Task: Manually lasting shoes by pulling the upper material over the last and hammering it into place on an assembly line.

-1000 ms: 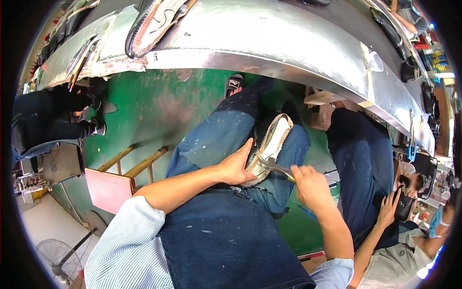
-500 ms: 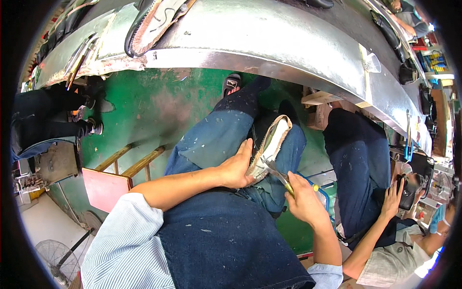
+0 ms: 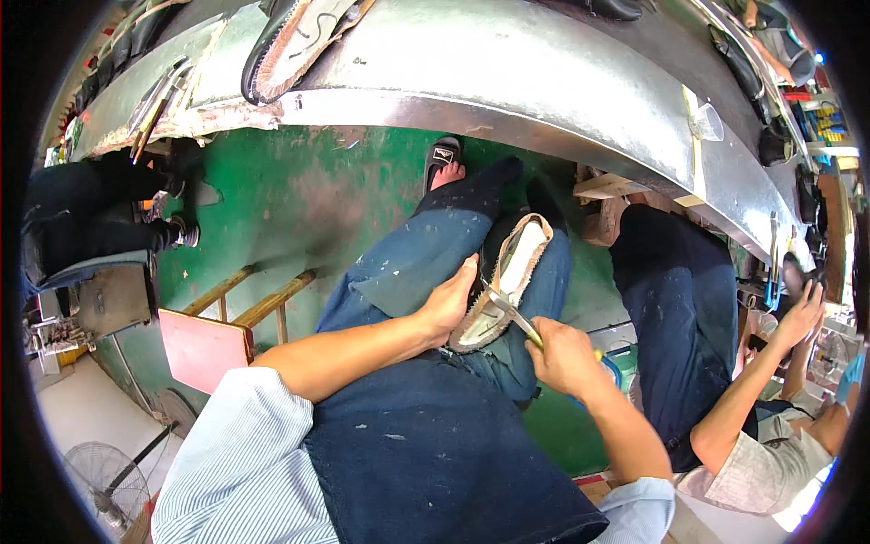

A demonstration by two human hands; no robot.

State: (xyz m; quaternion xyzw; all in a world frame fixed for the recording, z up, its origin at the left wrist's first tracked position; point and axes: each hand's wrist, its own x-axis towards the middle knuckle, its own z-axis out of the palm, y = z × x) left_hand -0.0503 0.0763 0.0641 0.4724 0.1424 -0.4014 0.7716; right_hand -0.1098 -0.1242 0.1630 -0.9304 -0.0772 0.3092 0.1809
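Across my lap lies a shoe (image 3: 521, 258) with its underside up, showing a pale, white-centred bottom and a rough, frayed brown edge all round. My left hand (image 3: 450, 304) holds it steady from the left side, thumb and palm along its edge; the finger ends are hidden beneath it. From the right, my right hand (image 3: 564, 358) grips a metal hand tool (image 3: 513, 313) with a yellowish handle. Its metal tip meets the left edge of the shoe near the middle, close to my left hand. The tool's exact kind is unclear.
A steel-topped bench (image 3: 471, 63) curves across the front, bearing another upturned shoe (image 3: 294, 45) and slim tools (image 3: 159, 104) at its left. A pink-topped stool (image 3: 207, 349) stands left on the green floor. Close on my right sits a co-worker (image 3: 675, 317); another person's legs (image 3: 100, 208) show far left.
My right hand has moved the tool tip up and left, onto the shoe's left edge. My left hand has shifted slightly left. The co-worker's hands have risen toward the bench.
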